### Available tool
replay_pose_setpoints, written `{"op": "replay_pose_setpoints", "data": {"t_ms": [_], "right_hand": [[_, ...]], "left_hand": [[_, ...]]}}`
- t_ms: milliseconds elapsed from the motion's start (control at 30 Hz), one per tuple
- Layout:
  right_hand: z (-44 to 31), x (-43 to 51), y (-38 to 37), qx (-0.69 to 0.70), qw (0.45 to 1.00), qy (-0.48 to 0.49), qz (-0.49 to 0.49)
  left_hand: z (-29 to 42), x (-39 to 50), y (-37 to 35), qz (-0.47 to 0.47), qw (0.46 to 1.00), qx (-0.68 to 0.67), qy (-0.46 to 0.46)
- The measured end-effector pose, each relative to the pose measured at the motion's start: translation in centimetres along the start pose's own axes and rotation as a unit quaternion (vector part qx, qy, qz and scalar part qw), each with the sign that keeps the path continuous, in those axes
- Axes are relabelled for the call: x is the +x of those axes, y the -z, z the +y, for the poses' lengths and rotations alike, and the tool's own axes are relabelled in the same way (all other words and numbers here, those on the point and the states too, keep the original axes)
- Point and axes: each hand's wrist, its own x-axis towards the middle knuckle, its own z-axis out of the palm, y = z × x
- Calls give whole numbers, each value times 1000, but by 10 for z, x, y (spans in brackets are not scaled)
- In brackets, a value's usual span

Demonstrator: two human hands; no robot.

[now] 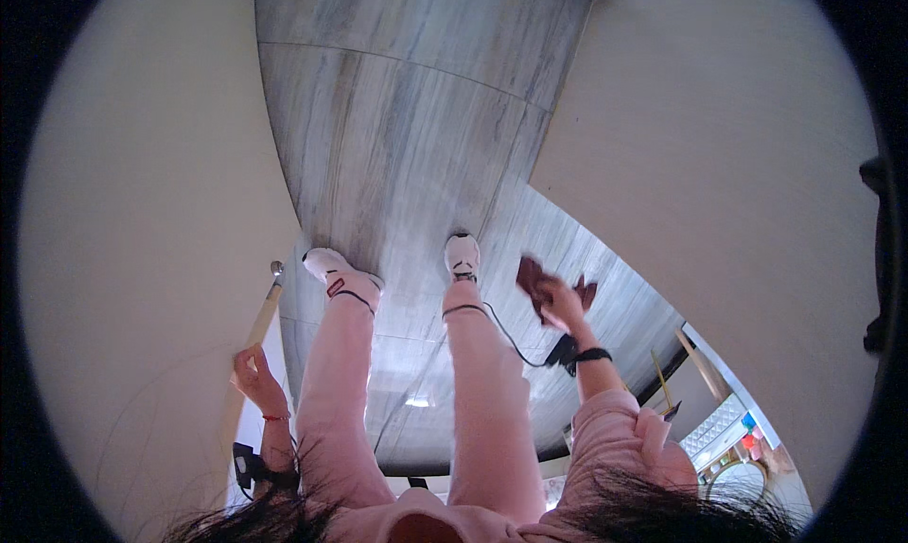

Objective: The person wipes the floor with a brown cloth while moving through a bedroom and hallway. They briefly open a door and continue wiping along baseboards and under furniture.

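Observation:
My right hand (560,303) is closed around a dark red-brown cloth (530,277), whose ends stick out on both sides of the fingers. The hand hangs over the floor, to the right of my shoes, and is slightly blurred. At the left, my left hand (257,376) is raised by the edge of a door (264,323), with its fingers curled; whether they touch the edge I cannot tell. Near the top of that edge shows a round metal door knob (277,267). Black straps with small devices sit on both wrists, and a cable runs by the right one.
Pale walls (142,153) rise on the left and on the right (709,153), with a corner jutting in. Grey streaked floor tiles (404,153) run ahead between them. Behind at the lower right stand a white tufted piece (715,429) and a round mirror (738,480).

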Motion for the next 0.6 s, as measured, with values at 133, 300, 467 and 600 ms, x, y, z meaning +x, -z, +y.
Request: {"op": "replay_pose_setpoints", "data": {"t_ms": [133,300,467,600], "right_hand": [[53,-73,-57,15,981,3,-195],[70,-128,-153,41,983,-12,-178],[45,-160,-194,164,980,-42,-108],[7,-192,-206,407,910,-82,-28]], "left_hand": [[9,1,-1,26,997,-35,-59],[-6,0,-6,16,996,-4,-90],[-15,10,-16,21,985,-15,-169],[-10,27,-25,21,967,-112,-229]]}}
